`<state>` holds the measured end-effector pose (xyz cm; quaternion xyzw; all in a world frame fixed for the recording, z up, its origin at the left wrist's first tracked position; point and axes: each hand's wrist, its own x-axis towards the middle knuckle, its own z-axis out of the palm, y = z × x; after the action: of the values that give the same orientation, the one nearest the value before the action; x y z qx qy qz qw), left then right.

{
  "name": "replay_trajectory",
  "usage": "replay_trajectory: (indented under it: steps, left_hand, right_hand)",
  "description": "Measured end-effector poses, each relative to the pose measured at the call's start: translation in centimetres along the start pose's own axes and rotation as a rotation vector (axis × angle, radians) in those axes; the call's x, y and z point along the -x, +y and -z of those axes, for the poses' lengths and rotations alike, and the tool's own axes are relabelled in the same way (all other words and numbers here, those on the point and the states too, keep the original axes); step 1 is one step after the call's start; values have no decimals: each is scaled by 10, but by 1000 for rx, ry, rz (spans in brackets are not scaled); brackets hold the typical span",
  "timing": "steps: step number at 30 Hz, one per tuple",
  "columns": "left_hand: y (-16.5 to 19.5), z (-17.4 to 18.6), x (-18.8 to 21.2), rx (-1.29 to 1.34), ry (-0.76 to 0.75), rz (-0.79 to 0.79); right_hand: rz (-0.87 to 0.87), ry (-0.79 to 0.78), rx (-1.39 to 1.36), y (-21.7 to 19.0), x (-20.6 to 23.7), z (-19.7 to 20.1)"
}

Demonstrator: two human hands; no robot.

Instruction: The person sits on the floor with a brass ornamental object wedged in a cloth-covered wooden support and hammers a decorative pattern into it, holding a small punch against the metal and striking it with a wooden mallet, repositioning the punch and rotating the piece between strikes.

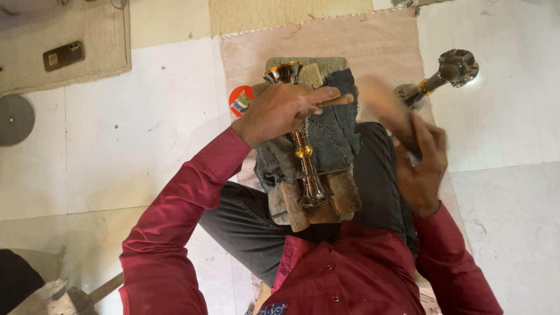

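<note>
We sit on the tiled floor (116, 128) over a pink mat (385, 41), so the work stays low between the knees. A cloth-wrapped wooden block (332, 128) props the brass-and-steel lamp stem (307, 169), lying along it, cup end away from us. Left hand (280, 111) clamps the stem against the block and also pinches a thin wooden stick (338, 100). Right hand (423, 166) grips a blurred wooden tool (385, 105), raised beside the block. A second metal stem (443, 76) lies near on the right.
</note>
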<state>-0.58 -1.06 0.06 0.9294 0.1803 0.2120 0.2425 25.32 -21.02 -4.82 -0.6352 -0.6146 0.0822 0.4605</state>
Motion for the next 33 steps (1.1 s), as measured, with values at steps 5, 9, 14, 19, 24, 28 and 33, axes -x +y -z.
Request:
replay_trajectory:
  steps: [5, 9, 14, 19, 24, 28, 33]
  left_hand:
    - [1, 2, -1, -66, -18, 17]
    - [-3, 2, -1, -30, -76, 43]
    - [-7, 0, -1, -19, -33, -14]
    - [-7, -1, -2, -18, -34, -33]
    - [-4, 2, -4, -63, -25, -60]
    - [-2, 5, -5, -34, -45, -32]
    - [-6, 3, -2, -23, -113, 6]
  right_hand:
    - [-80, 18, 51, -2, 2, -3]
    - [-221, 73, -489, -5, 4, -4]
    - [-138, 41, -167, -9, 6, -4]
    - [-3, -20, 126, -8, 8, -4]
    - [-15, -85, 185, 0, 14, -5]
    - [-138, 125, -205, 2, 20, -14]
    - [10, -64, 224, 1, 18, -10]
